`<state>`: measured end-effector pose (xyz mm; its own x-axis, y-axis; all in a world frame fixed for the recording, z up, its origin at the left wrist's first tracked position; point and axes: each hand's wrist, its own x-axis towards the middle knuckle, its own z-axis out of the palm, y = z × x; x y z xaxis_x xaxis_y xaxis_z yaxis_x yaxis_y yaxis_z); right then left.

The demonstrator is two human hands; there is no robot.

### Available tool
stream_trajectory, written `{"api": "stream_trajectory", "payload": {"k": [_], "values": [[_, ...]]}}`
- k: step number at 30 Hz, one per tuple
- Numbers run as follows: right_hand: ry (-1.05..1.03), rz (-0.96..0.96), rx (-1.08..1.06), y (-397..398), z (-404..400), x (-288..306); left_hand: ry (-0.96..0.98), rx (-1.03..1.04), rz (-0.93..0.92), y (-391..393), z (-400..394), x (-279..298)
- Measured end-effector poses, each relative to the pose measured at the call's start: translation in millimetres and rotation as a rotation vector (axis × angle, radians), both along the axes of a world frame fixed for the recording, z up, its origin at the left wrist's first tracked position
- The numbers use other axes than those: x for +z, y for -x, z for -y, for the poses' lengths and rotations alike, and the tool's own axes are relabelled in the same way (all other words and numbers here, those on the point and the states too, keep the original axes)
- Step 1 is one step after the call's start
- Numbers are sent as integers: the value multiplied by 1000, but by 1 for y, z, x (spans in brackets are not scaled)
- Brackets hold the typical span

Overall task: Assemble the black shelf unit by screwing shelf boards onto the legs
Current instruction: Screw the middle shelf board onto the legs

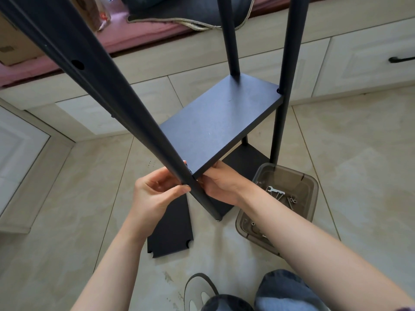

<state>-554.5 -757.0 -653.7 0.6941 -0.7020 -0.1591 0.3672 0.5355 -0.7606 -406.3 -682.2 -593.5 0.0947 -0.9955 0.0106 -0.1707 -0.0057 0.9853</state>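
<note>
Black near leg (125, 122) | left hand (155, 194) pinches it at board corner | right hand (221, 182) grips shelf board (215, 126) edge beside it | hold corner flush, start screw straight

Black shelf board (221, 122) lies level between three upright black legs (116, 104).

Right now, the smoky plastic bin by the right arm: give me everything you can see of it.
The bin is a translucent grey-brown plastic tub with rounded corners, lidless, upright on the tiled floor beside the shelf unit's near right leg. Inside lie a small flat wrench, bolts and a few nuts. The right forearm crosses over its near end; whether they touch is unclear.
</note>
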Motion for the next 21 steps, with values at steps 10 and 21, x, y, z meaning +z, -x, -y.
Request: {"api": "stream_trajectory", "payload": {"k": [10,21], "values": [[-126,68,70,-9,-3,56,91,72,-253,-5,-4,25],[-137,-15,47,-69,18,66,35,158,-457,-47,10,26]]}}
